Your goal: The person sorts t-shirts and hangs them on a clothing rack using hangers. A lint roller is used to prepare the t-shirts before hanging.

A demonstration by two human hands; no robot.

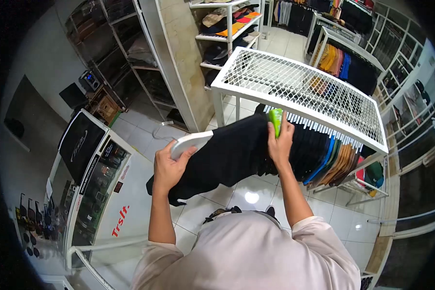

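Note:
A long piece of black cloth [227, 153], which looks like folded trousers, stretches between my two hands in front of a clothes rack. My left hand [170, 165] is closed on a flat white piece with a rounded edge [192, 142], its thumb on top; the cloth runs from there toward the right. My right hand [280, 140] grips a small lime-green object [275, 120] with pale printing, at the cloth's far end. What the green object is, I cannot make out. Whether the right fingers also pinch the cloth is hidden.
A white rack with a mesh top [295, 79] stands ahead, holding hung dark and brown garments [319, 162]. At left is a white display counter [125, 193]. Shelves of caps [232, 29] stand behind. Sunglasses [31, 212] hang at far left; white tiles [246, 193] cover the floor.

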